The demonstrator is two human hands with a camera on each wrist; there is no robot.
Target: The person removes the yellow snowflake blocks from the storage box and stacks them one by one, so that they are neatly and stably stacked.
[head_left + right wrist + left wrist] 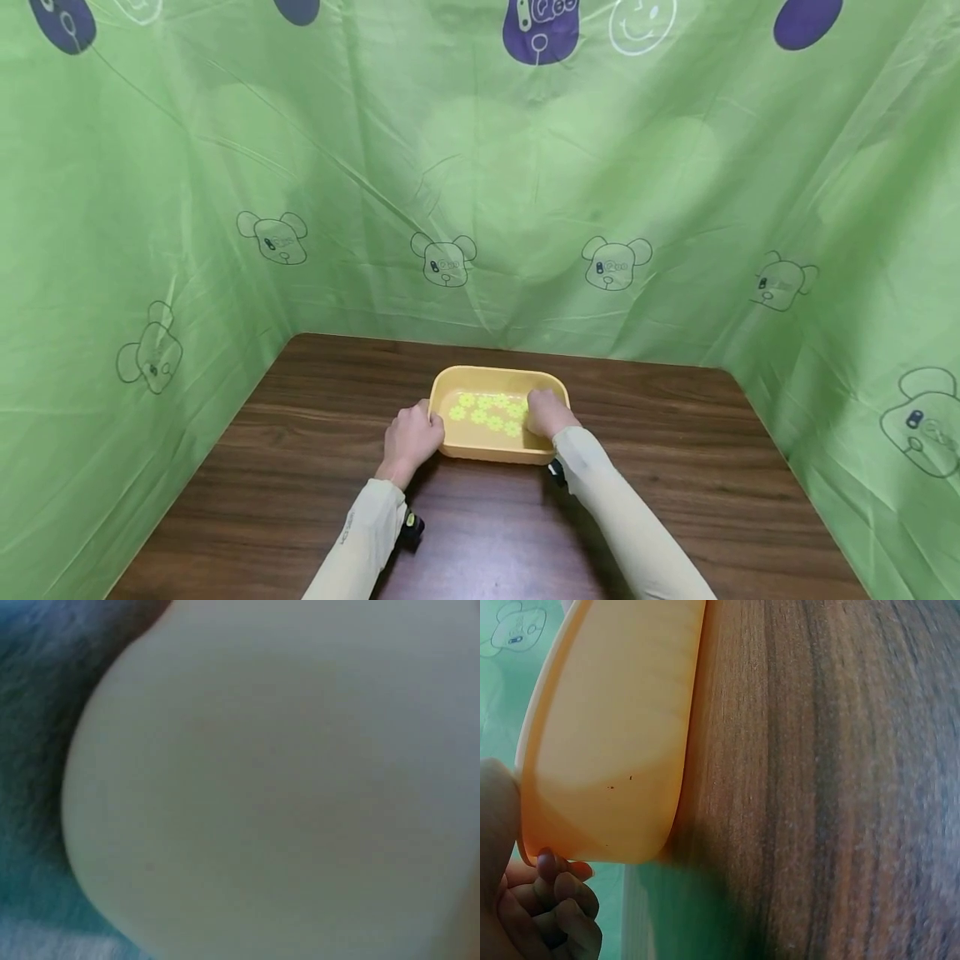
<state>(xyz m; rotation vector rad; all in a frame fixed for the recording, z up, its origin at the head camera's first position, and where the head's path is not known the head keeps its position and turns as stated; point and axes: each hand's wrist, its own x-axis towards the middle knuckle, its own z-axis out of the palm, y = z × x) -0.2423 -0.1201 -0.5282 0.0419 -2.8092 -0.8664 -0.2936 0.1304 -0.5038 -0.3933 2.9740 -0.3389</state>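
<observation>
A yellow plastic basin (pixel 495 454) with rounded corners sits in the middle of the wooden table. Several bright yellow flower shapes (pixel 480 416) show on its inner bottom; whether they are loose or printed I cannot tell. My left hand (pixel 414 435) grips the rim at the basin's left end. In the left wrist view the thumb lies along one side of the basin's wall (pixel 615 735), with curled fingers (pixel 566 904) under the rim. Inside the basin at its right end is my right hand (pixel 549 413), its fingertips hidden. A blurred pale surface (pixel 270 780) fills most of the right wrist view.
The dark wooden table (pixel 330 392) extends around the basin on all sides. Green curtains (pixel 510 167) with printed bear faces hang behind the table and along both sides. Black wrist cameras show beneath both sleeves (pixel 375 508).
</observation>
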